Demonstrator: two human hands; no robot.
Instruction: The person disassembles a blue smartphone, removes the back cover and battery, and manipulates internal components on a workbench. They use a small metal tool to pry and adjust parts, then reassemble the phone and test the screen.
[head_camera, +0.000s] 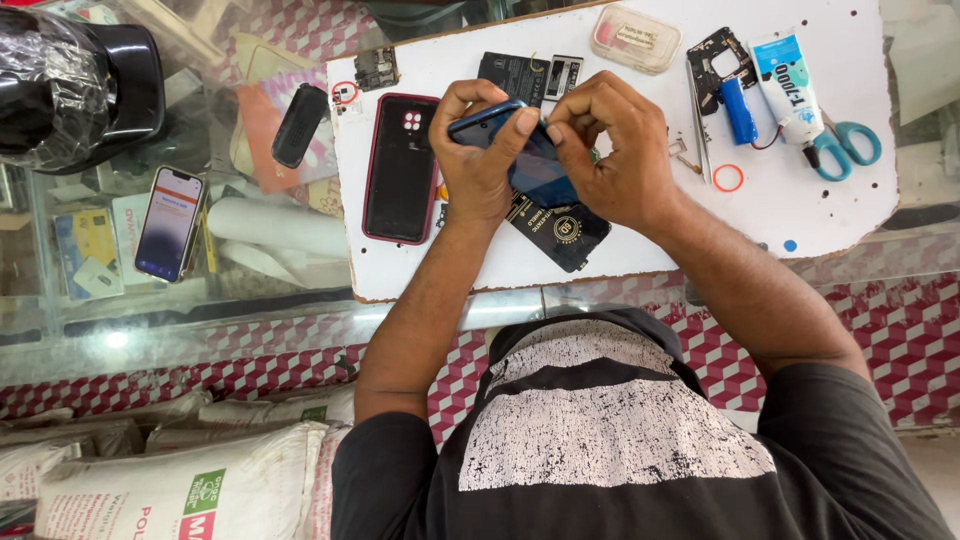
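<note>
Both my hands grip a blue phone above the white board on the desk: left hand (480, 160) at 9 o'clock, right hand (610, 155) at 3, apparently pinching its edge. Slipping fingers could drop the blue phone (525, 150) onto the black packet (565, 232).

Both hands (480, 160) (610, 150) raised, fingers (520, 125) pinching.

Bright daylight, sharp focus; glare on glass counter (250, 300)
</note>
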